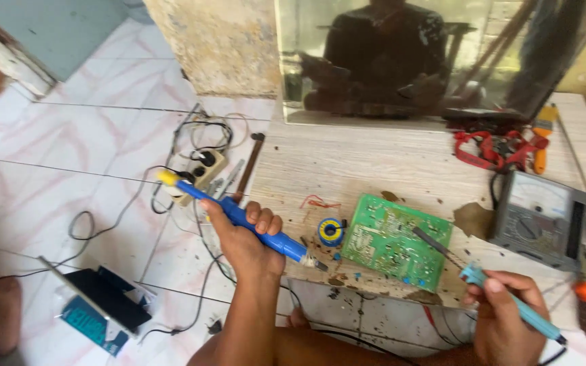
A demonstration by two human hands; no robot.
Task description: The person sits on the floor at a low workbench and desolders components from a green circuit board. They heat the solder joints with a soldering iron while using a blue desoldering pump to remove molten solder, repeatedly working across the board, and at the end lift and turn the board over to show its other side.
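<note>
On the near edge of the pale wooden table (374, 159) lies the flat green circuit board (396, 241). The right hand (506, 318) grips a thin teal soldering iron (490, 288), tip on the board. The left hand (244, 237) clutches a long blue solder sucker pump (239, 217), left of the board. It helps to keep the pump's nose close and both hands steady.

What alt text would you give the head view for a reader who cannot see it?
A person's left hand holds a blue desoldering pump with a yellow plunger, and the right hand holds a light-blue soldering iron whose tip rests on a green circuit board on a pale wooden table. A grey analogue multimeter sits to its right.
</note>
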